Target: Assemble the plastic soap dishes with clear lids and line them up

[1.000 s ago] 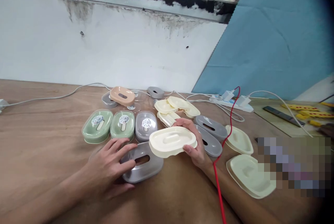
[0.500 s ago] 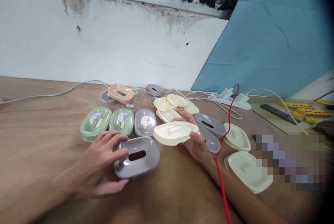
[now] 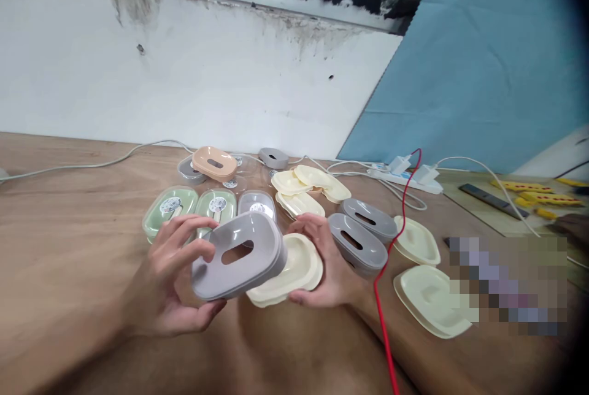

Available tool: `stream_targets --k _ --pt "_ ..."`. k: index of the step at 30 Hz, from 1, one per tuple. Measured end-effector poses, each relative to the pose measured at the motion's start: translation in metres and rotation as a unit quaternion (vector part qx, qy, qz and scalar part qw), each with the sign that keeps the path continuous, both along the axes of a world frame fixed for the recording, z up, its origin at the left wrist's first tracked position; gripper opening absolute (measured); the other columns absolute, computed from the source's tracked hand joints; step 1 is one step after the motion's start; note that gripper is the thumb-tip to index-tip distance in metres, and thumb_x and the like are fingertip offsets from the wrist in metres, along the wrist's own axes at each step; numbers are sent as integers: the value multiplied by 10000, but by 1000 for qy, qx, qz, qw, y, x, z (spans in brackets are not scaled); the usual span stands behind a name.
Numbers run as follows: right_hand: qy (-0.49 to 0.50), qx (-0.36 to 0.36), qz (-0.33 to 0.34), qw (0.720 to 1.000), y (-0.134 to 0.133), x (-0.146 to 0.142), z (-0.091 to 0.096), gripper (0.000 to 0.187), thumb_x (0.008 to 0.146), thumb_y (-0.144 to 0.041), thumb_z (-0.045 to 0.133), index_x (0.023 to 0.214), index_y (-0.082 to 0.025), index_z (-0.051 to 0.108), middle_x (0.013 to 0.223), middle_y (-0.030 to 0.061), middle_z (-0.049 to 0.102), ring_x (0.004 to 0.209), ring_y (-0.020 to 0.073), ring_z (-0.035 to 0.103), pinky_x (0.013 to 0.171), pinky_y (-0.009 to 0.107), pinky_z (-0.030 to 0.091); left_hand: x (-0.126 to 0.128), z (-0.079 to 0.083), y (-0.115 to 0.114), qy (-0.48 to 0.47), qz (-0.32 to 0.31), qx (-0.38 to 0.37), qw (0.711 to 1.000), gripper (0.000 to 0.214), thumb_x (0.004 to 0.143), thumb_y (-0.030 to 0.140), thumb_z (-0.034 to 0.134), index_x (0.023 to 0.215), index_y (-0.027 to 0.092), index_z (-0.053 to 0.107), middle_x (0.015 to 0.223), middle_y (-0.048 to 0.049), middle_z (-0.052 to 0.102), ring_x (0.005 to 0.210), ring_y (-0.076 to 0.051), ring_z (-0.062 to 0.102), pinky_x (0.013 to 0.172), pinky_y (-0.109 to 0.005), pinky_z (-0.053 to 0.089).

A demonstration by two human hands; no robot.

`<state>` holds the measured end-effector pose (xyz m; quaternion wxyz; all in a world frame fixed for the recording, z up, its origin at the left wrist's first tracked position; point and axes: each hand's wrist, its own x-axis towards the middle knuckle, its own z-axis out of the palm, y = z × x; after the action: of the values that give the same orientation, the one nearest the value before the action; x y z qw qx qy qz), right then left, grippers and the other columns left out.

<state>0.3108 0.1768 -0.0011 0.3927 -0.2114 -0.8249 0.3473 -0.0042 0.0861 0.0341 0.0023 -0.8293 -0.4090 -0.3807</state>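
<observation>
"What's in the left hand?"
"A gray cover, held at lower center of the frame."
"And the right hand?"
"Gripping a cream tray, partly hidden behind the cover's right end."

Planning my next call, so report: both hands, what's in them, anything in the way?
Left hand holding gray slotted cover, tilted. Right hand gripping cream tray, partly hidden behind the cover. Red cable close beside right hand in view, possible snag.
</observation>
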Motion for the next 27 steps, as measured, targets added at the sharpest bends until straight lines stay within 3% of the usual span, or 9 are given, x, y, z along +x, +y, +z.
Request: stream_targets --k 3,7,17,22,27 --pt "-59 44 -7 997 -9 -7 -7 1233 609 -574 983 1566 -339 244 1334 104 569 1134 309 658 963 470 574 5 -3 -2 42 -4 7 999 556 767 353 744 1275 274 535 1348 -132 624 1268 -390 561 1030 -584 437" --pt "-98 101 -3 990 -16 -15 -11 1251 613 -559 998 1587 -337 245 1417 139 572 1260 370 635 1019 518 562 12 -12 -3 94 -26 1 995 814 722 370 777 1473 278 477 1357 -124 651 1264 -397 580 1080 -576 422" --pt "-151 72 35 985 -19 -19 -2 1108 702 -525 963 1595 -300 348 1482 142 556 1360 341 586 1112 491 528 6 -12 4 164 -67 -64 982 861 788 378 749 1566 247 407 1448 -109 627 1289 -371 548 1097 -509 383" --pt "-165 74 37 983 -17 -14 -1 1075 711 -506 953 1607 -265 409 1489 158 547 1362 345 595 1124 474 533 2 -18 7 195 -54 -43 978 885 860 556 771 1601 251 396 1481 -108 624 1318 -384 550 1074 -496 429" --pt "-182 67 22 981 -16 -11 3 1202 670 -497 974 1654 -245 331 1486 164 539 1342 332 620 1091 436 567 1 -22 9 207 -45 -8 977 867 884 675 737 1570 234 442 1471 -119 639 1311 -384 563 1060 -498 444"
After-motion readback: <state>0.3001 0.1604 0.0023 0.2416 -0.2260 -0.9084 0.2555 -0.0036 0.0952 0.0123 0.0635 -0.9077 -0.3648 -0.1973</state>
